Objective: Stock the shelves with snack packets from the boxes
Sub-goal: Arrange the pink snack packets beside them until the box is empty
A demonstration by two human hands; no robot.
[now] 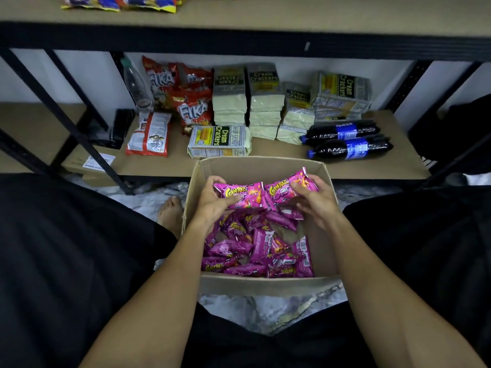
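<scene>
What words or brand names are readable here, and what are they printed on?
"Corntoz": pink packets gripped by left hand and right hand.
"Fika": red bags on the shelf.
"Cream Crackers": cracker packs.
"Hup Seng": flat cracker pack.
Too blurred: labels on cola bottles, red-and-white packet, all small print.

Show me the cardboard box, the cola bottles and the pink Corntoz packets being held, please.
cardboard box (265, 286): head view, on its near wall.
cola bottles (355, 150): head view, on the nearer bottle's blue label.
Corntoz packets (253, 193): head view, on the front of the leftmost held packet.
</scene>
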